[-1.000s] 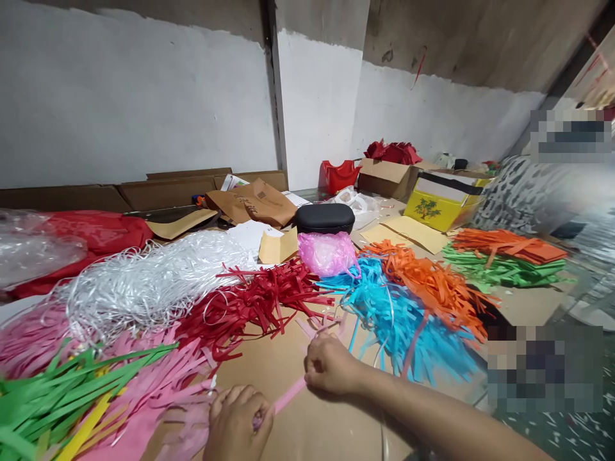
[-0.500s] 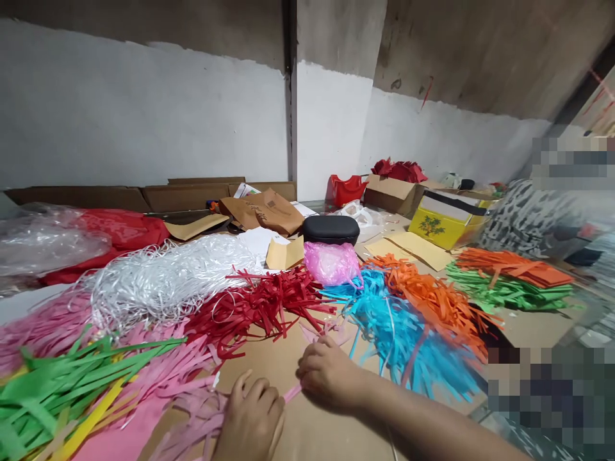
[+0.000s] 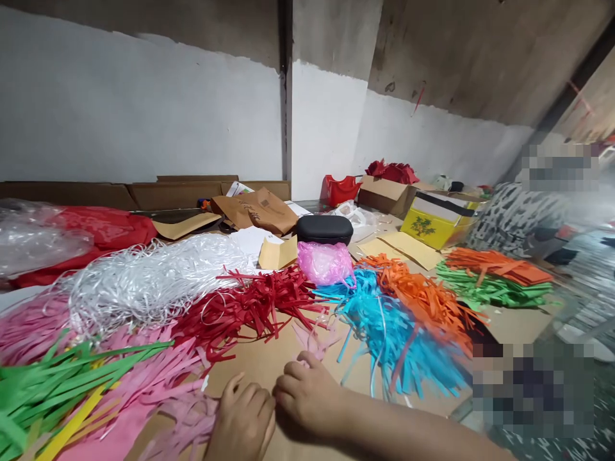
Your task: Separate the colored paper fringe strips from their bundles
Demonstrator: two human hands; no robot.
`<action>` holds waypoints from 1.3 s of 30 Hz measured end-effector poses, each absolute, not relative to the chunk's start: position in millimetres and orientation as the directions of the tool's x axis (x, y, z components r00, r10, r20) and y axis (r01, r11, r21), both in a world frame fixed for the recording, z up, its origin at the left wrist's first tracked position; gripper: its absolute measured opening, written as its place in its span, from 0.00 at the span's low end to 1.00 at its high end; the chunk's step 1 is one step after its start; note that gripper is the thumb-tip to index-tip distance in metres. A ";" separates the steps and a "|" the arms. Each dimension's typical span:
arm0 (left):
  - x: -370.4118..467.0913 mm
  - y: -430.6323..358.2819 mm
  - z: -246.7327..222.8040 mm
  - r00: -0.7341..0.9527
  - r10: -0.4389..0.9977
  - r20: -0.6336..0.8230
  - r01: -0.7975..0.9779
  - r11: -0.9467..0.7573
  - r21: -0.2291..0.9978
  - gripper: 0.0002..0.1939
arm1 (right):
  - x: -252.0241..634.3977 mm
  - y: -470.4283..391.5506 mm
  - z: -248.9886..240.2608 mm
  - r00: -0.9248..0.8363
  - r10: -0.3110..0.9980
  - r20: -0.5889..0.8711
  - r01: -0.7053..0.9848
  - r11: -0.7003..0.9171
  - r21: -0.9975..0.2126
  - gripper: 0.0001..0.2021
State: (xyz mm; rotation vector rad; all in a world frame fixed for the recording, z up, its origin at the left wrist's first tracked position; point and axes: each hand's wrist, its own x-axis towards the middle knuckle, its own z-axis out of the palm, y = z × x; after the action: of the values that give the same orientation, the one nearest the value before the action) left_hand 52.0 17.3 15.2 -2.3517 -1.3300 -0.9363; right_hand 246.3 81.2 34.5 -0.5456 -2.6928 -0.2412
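Note:
My left hand (image 3: 243, 416) is curled at the bottom centre, closed on a bundle of pink fringed strips (image 3: 187, 419) that spreads out to its left. Close beside it, fingertips almost touching, my right hand (image 3: 310, 390) has its fingers wrapped in a pinch. Pink ends (image 3: 317, 339) of the strips stick out beyond the right hand. The middle of the bundle is hidden under both hands. They rest low over a brown cardboard sheet (image 3: 262, 349). A heap of dark red fringed strips (image 3: 254, 304) lies just beyond, and blue fringed strips (image 3: 384, 333) lie to the right.
Green strips (image 3: 43, 384) and white cord (image 3: 154, 282) lie at left. Behind are a black case (image 3: 324, 228), a pink plastic bag (image 3: 324, 262) and a yellow box (image 3: 425, 221). Orange strips (image 3: 423, 294) lie right, near a co-worker's patterned clothing (image 3: 516, 214).
My right hand has moved left and met my left hand. The pink strip that showed between them is now covered. The view has shifted slightly to the right.

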 end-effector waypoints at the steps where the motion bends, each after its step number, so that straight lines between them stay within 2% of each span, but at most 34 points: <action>1: 51.9 17.4 15.5 0.360 0.659 0.660 0.839 -0.538 0.079 0.13 | 243.2 80.6 32.5 -0.860 0.325 0.393 0.399 0.909 0.122 0.05; 6: 50.9 16.5 14.8 0.344 0.668 0.660 0.839 -0.534 0.103 0.14 | 240.7 84.1 26.0 -0.806 0.410 0.426 0.463 0.886 0.023 0.05; 12: 44.6 8.1 10.4 0.401 0.625 0.670 0.821 -0.569 0.039 0.22 | 260.2 82.7 24.3 -0.837 0.323 0.441 0.388 0.919 0.065 0.05; 13: 41.9 5.7 11.1 0.413 0.618 0.669 0.814 -0.580 0.034 0.24 | 265.7 83.7 23.4 -0.836 0.328 0.440 0.381 0.924 0.036 0.05; 15: 35.0 1.0 13.8 0.434 0.610 0.663 0.797 -0.603 0.033 0.25 | 276.9 87.1 20.7 -0.809 0.385 0.445 0.373 0.920 -0.117 0.04; 17: 27.6 -2.3 17.3 0.452 0.626 0.635 0.782 -0.620 0.054 0.21 | 286.0 91.2 17.7 -0.769 0.473 0.431 0.368 0.878 -0.306 0.03; 19: 21.3 -3.7 19.4 0.465 0.662 0.587 0.776 -0.624 0.090 0.16 | 291.3 94.9 15.2 -0.737 0.543 0.402 0.371 0.823 -0.431 0.01; 24: 17.6 -2.0 16.0 0.385 0.809 0.443 0.816 -0.523 0.245 0.07 | 293.3 98.5 14.8 -0.719 0.610 0.331 0.392 0.751 -0.531 0.01; 26: 20.9 -1.1 15.0 0.329 0.858 0.394 0.845 -0.454 0.283 0.03 | 292.1 98.2 16.3 -0.714 0.633 0.300 0.411 0.725 -0.553 0.02; 34: 36.7 5.6 29.8 0.185 0.929 0.321 0.924 -0.276 0.264 0.10 | 277.9 102.9 30.0 -0.685 0.709 0.167 0.538 0.647 -0.541 0.03; 37: 40.6 8.8 29.4 0.246 0.889 0.387 0.916 -0.343 0.206 0.10 | 275.1 103.7 37.3 -0.731 0.664 0.156 0.521 0.691 -0.501 0.04; 39: 44.1 9.3 24.5 0.339 0.825 0.452 0.885 -0.443 0.145 0.15 | 275.1 101.8 40.0 -0.803 0.559 0.207 0.461 0.802 -0.379 0.02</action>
State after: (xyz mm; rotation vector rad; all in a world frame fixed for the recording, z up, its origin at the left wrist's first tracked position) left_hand 44.1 9.3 24.5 -2.4651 -1.5836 -0.7144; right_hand 275.1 101.8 40.0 -0.7799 -2.6809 0.4501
